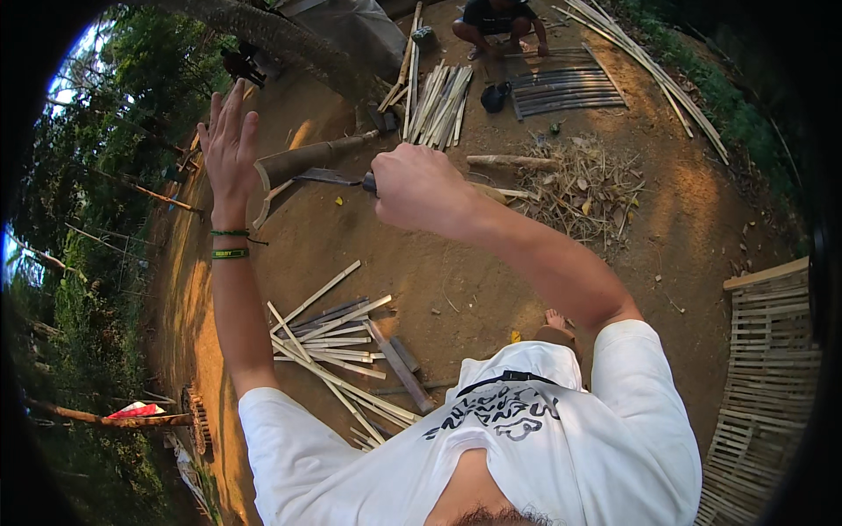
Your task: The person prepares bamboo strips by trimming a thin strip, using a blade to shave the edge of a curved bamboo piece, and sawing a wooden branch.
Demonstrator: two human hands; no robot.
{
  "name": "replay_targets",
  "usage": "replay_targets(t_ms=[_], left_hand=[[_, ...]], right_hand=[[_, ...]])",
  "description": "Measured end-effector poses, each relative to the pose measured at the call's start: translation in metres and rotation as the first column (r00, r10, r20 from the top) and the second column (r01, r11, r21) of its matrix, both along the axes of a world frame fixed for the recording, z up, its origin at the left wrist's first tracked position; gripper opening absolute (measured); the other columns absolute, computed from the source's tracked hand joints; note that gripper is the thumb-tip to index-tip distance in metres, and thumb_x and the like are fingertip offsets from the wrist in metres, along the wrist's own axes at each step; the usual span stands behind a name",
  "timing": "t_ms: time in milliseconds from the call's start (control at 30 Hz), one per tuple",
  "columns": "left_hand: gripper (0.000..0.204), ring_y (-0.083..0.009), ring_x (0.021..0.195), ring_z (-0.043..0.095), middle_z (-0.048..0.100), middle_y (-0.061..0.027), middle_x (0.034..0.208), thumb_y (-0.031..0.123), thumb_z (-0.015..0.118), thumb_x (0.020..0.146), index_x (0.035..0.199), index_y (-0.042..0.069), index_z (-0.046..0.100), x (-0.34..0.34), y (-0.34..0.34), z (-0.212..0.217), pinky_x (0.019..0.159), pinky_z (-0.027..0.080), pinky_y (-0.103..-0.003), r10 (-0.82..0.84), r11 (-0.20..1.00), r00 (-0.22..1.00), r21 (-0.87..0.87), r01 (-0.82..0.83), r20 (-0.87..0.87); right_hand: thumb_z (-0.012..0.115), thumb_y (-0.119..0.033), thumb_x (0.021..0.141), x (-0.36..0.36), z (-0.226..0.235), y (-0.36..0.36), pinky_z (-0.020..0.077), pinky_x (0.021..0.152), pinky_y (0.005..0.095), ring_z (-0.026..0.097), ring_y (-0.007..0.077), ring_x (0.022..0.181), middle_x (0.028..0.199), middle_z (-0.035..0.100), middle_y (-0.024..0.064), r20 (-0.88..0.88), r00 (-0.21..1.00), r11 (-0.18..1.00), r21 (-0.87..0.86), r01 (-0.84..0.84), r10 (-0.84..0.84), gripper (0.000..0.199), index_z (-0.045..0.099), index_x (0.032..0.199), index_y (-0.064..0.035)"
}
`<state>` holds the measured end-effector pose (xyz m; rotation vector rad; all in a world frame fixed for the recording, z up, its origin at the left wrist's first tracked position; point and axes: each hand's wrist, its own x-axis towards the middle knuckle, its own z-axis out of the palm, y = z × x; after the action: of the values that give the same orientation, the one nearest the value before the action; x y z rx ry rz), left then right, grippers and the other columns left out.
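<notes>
My left hand [230,145] is raised at the upper left with its fingers stretched out and nothing in them. Two green bands circle that wrist. My right hand [419,186] is closed around the dark handle of a knife [329,177], whose blade points left toward the other hand. Just behind the blade lies a thick split length of bamboo [320,156], its curved cut end close to my left wrist. A second split bamboo piece [266,207] shows under it. I cannot tell whether the blade touches the bamboo.
Pale bamboo strips [338,342] lie crossed on the dirt below my arms. More strips [438,105] are stacked farther off, near a tree trunk [272,44]. Dry shavings [588,188] form a pile. Another person [500,22] crouches by dark slats [570,88]. A woven bamboo panel [763,386] stands at right.
</notes>
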<state>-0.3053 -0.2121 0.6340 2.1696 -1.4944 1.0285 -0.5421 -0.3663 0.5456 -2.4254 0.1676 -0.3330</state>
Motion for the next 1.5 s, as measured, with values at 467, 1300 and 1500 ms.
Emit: replay_targets(t_ms=[467,1300,1500], left_hand=[[0.052,-0.0274,0.141,0.034,0.049,-0.0098,0.144,0.040,0.033,0.106,0.143,0.006,0.044,-0.032,0.042,0.024,0.116,0.022,-0.045,-0.047,0.859,0.999,-0.510,0.038,-0.004],[0.037,-0.0184,0.069,0.058,0.056,-0.0076,0.077,0.003,0.063,0.094,0.128,0.000,0.048,-0.156,0.162,-0.227,0.081,0.057,-0.040,-0.380,0.208,0.541,-0.639,-0.740,-0.750],[0.041,-0.0213,0.091,0.062,0.062,-0.0104,0.088,0.010,0.058,0.098,0.137,0.005,0.046,-0.144,0.189,-0.226,0.090,0.055,-0.048,-0.194,0.234,0.339,-0.379,-0.895,-0.920]], right_hand=[[0.062,-0.014,0.074,0.045,-0.020,0.012,0.0548,0.085,0.0432,0.068,0.0357,0.098,0.098,0.070,0.0211,-0.040,0.997,0.988,0.140,-0.062,0.069,0.025,0.072,0.092,0.0011],[0.056,0.006,0.081,0.058,-0.292,0.028,0.0556,0.078,0.0363,0.069,0.0275,0.091,0.114,0.059,0.0183,0.036,0.999,0.697,0.717,-0.006,-0.028,0.030,0.066,0.109,0.0007],[0.062,0.002,0.076,0.051,-0.567,-0.156,0.0510,0.083,0.0478,0.063,0.0371,0.096,0.099,0.066,0.0198,-0.345,0.865,0.867,0.213,0.451,-0.366,0.019,0.068,0.093,-0.0004]])
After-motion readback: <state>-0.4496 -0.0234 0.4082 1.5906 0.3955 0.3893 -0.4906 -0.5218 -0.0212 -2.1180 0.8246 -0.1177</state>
